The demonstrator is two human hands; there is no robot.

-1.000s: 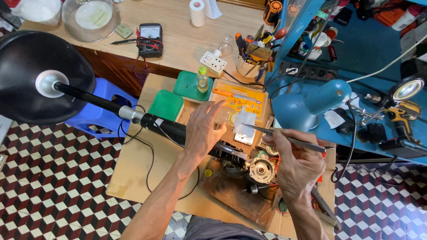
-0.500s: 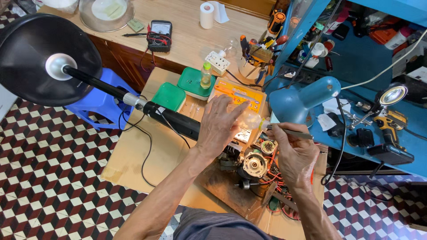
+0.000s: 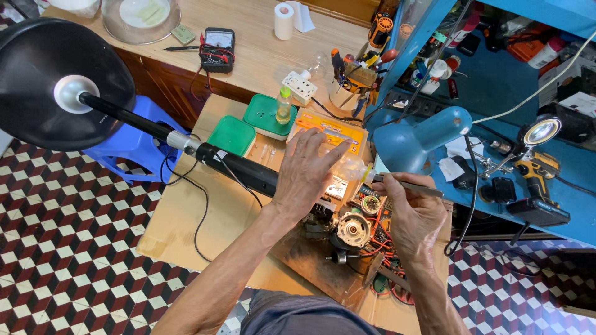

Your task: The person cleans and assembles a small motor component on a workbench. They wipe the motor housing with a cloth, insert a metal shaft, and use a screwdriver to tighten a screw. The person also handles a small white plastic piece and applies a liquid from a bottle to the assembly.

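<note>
We counted two green plastic lids (image 3: 231, 135) near the tabletop's (image 3: 180, 217) far edge, one small bottle (image 3: 284, 105) standing on the farther of them, one orange box (image 3: 329, 131) and one round metal motor (image 3: 352, 230) with red wires, set toward the near right corner. Our left hand (image 3: 305, 175) lay flat, fingers (image 3: 318, 144) spread wide over the black tube of the fan stand (image 3: 239, 169), touching the box's near edge. Our right hand (image 3: 415, 214) pinched a thin grey soldering iron (image 3: 410, 186), its tip lying just right of the left fingertips, above the motor.
</note>
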